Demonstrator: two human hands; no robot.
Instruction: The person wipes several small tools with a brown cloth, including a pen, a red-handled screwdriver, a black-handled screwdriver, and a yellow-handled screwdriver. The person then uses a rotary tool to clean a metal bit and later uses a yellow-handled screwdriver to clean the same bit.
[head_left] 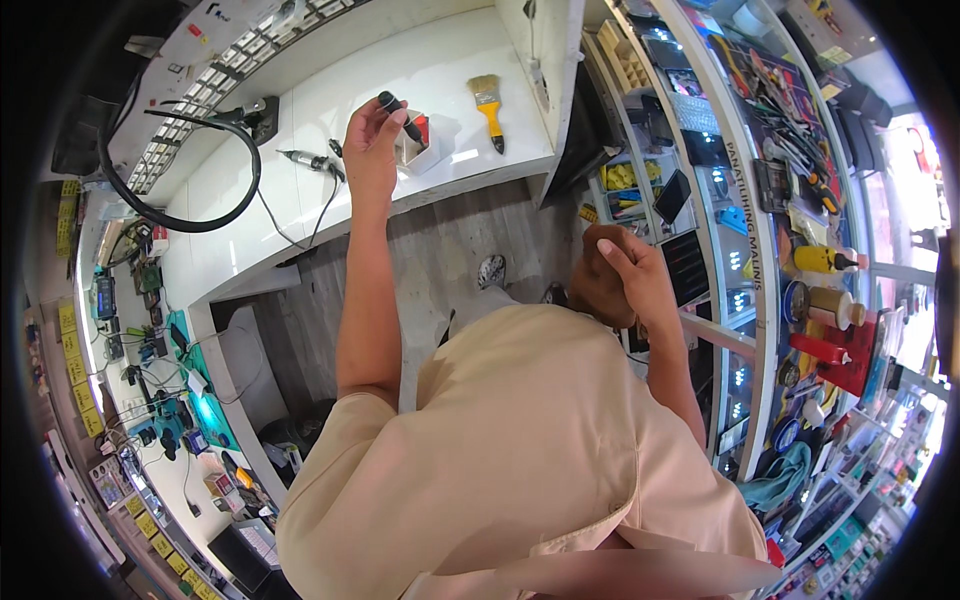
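My left hand (375, 150) is closed round a black stick-shaped tool (389, 101) with a rounded end. It is over a small white open container (425, 157) on the white workbench (330, 80). Something red (422, 128) and a dark piece show in that container; whether the dark piece belongs to the held tool I cannot tell. To the right lies a flat paintbrush (488, 108) with a yellow and black handle. Lower right, my right hand (640, 275) has its fingers curled against a brown object (598, 280) of unclear kind. What its fingers hold is hidden.
A corded silver and black hand tool (312, 160) lies left of my left hand. Farther left, a thick black hose (190, 222) loops over the bench. Glass shelves (735, 200) with tools and phones stand close on my right. Grey wooden flooring (435, 235) shows below the bench edge.
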